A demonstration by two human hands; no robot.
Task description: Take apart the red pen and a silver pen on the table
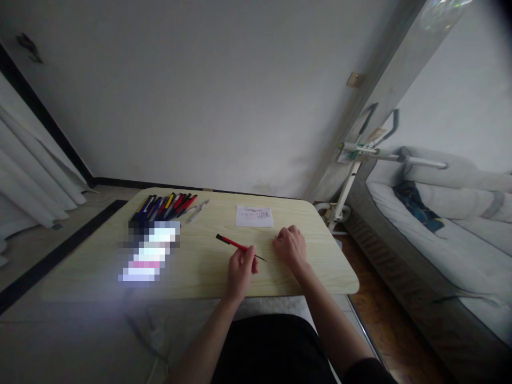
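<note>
My left hand [239, 273] is closed in a pinch around a red pen [231, 242] with a black end, held slanted above the table. From the other side of the fingers a thin dark point [261, 258] sticks out toward the right. My right hand [291, 246] rests on the tabletop with its fingers curled in; whatever may be inside them is hidden. A small white paper [254, 216] with dark drawing or print lies just beyond the hands.
Several pens [164, 207] in mixed colours lie at the back left of the pale wooden table [200, 277]. A pixelated bright rectangle [150, 253] sits before them. A wall [224, 106] stands behind; a white-framed exercise machine [347, 184] and a bed [452, 229] are to the right.
</note>
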